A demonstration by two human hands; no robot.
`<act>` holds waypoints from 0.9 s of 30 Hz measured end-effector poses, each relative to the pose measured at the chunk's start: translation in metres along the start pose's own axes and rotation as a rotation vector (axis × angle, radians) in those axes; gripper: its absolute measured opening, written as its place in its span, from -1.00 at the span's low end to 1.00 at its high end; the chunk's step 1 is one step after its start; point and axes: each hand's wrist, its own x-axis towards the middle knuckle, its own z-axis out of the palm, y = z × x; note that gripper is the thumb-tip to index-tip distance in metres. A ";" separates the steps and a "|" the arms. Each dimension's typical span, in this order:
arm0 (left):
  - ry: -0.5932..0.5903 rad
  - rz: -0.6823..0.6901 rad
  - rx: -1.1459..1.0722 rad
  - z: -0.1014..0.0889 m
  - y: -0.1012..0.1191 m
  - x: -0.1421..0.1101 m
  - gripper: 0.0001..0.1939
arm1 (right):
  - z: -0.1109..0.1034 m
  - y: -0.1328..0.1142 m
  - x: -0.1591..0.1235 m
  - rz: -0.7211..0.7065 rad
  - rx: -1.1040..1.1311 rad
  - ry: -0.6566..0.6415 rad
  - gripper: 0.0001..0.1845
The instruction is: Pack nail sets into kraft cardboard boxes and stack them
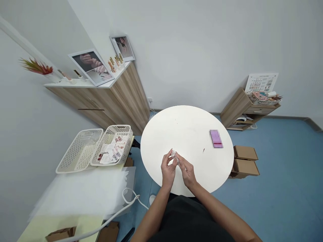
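Both my hands meet over the near edge of a round white table. My left hand and my right hand pinch a small clear packet between their fingertips; its contents are too small to make out. A pink rectangular object, blurred, lies on the table to the right of my hands. A tiny reddish speck rests on the tabletop between the hands and the pink object.
Two white plastic baskets sit on a side table at left, one holding several small packets. A white cable loops below them. Wooden cabinets stand at back left and back right. Cardboard boxes lie on the blue floor.
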 end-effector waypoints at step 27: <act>0.081 -0.710 -0.562 -0.032 -0.115 0.082 -0.53 | -0.026 0.144 0.055 0.734 0.342 0.301 -0.56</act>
